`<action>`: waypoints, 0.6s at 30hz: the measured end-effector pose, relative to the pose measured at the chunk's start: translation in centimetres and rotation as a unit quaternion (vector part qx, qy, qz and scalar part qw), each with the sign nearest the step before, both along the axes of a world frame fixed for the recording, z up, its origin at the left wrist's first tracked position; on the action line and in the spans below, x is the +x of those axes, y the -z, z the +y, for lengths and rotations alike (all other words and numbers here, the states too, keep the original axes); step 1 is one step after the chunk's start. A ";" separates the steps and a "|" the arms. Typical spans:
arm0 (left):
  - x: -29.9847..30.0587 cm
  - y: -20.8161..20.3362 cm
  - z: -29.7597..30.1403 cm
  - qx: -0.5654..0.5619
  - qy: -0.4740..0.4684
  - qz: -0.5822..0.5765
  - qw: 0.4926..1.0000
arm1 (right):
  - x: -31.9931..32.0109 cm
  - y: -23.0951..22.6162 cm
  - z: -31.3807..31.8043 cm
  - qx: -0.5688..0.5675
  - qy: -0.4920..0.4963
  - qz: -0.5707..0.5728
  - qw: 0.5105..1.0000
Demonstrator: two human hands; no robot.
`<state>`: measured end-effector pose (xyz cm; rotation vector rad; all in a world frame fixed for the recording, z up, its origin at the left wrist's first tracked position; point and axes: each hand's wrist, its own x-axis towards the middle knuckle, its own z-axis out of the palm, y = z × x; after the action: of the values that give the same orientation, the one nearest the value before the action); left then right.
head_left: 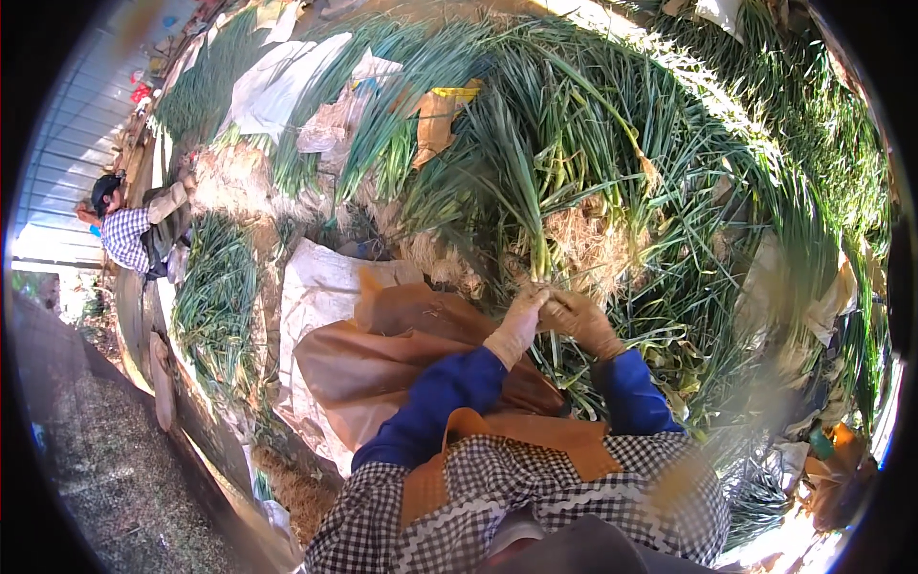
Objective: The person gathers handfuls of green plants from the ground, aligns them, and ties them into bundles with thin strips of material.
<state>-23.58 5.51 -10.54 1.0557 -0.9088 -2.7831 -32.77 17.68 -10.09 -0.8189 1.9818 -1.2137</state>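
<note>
Stalks (539, 251), slim and pale green, run down from a leafy heap (703, 273) to the wearer's two hands, which meet just below the middle of the view. The left hand (516, 323) has its fingers closed around their lower ends. The right hand (581, 322) is bent in against it, fingers curled and fingertips together — whether it grips a stalk too, I cannot tell, since its own fingers cover the spot.

Beyond the right hand lies a tangle of straw-coloured roots (585, 239), near the stalks. A brown sheet (397, 349) spreads to the left of the left forearm, partly over a whitish sack (316, 277). Farther up, a white sheet (282, 84) and an orange-brown bag (436, 124) lie on the greenery. Dark blue sleeves (438, 402) cover the wearer's forearms. At the far left a co-worker (126, 234) in a checked top — well apart from the wearer — reaches toward another row of roots (231, 180).
</note>
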 end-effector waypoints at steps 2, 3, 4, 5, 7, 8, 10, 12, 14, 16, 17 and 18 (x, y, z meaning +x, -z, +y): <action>0.6 1.7 0.0 -0.038 -0.029 0.023 0.999 | -2.4 0.4 -0.5 0.040 0.113 -0.082 0.989; 0.9 1.7 0.2 -0.038 -0.035 0.023 0.998 | -3.7 -3.2 -2.3 0.090 0.072 0.001 0.993; 0.7 1.3 0.7 -0.095 -0.004 -0.007 0.995 | -4.2 -4.0 -3.8 0.085 0.074 0.019 0.994; 0.7 1.1 1.0 -0.153 0.024 -0.038 0.987 | -4.5 -4.5 -5.3 0.078 0.073 0.035 0.994; 0.7 1.8 2.1 -0.192 0.018 0.007 0.981 | -5.3 -2.4 -8.5 0.200 -0.002 0.156 0.967; 0.5 1.1 2.2 -0.245 0.011 -0.038 0.969 | -5.0 -1.8 -9.2 0.191 0.028 0.215 0.957; 0.6 -0.4 2.0 -0.310 0.035 -0.107 0.944 | -4.6 -0.8 -8.6 0.191 0.039 0.246 0.949; 1.4 1.6 2.3 -0.314 0.018 -0.098 0.944 | -3.2 -0.7 -8.4 0.201 0.058 0.313 0.926; 1.3 1.4 3.2 -0.266 0.010 -0.086 0.960 | -3.4 0.3 -6.8 0.188 0.066 0.322 0.926; 1.0 0.8 3.5 -0.207 -0.012 -0.029 0.978 | -3.8 1.4 -4.9 0.144 0.075 0.296 0.941; 1.3 0.8 3.1 -0.148 -0.047 0.020 0.988 | -2.9 1.4 -4.4 0.146 0.078 0.293 0.942; 1.5 1.2 2.4 -0.121 -0.015 -0.015 0.992 | -1.6 0.6 -3.3 0.156 0.037 0.249 0.955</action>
<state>-22.11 7.93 -11.71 1.0658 -1.1860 -2.5569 -34.40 14.37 -10.71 -0.9580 2.5456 -0.7425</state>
